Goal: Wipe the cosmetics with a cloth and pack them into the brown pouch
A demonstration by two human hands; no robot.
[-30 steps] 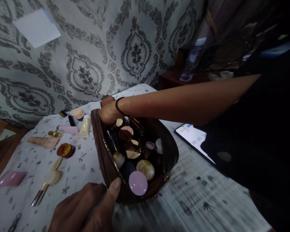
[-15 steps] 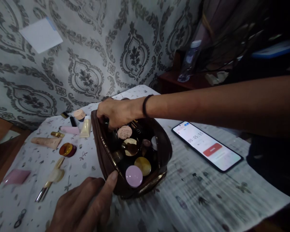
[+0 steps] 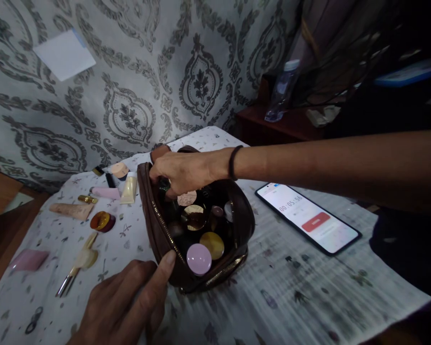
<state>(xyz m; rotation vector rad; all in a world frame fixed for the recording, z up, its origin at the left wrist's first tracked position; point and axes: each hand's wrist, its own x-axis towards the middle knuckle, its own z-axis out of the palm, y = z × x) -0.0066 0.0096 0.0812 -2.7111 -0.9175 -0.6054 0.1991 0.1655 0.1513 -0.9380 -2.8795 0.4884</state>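
Note:
A brown zippered makeup bag [image 3: 149,215] stands unzipped on the cloth, full of cosmetics. My right hand [image 3: 179,172] reaches over its far left corner, fingers bent down inside around a small dark item that I cannot make out. Below that hand lie a pink patterned compact [image 3: 187,198] and a gold-topped round case [image 3: 194,217]. Nearer me are a yellow round lid [image 3: 212,245] and a lilac round lid [image 3: 198,259]. My left hand [image 3: 127,299] holds the bag's near left edge, thumb on the zipper rim; its other fingers are curled and their tips are hidden.
Left of the bag lie a cream tube [image 3: 129,188], a pink tube [image 3: 106,192], a beige tube [image 3: 71,210], an amber jar [image 3: 102,221], a gold-handled brush [image 3: 79,266] and a pink item [image 3: 29,260]. A phone [image 3: 309,218] lies right; a bottle [image 3: 283,91] stands behind.
My right hand has shifted slightly right inside the bag's far corner, uncovering a brown strap behind it. My left hand stays at the rim.

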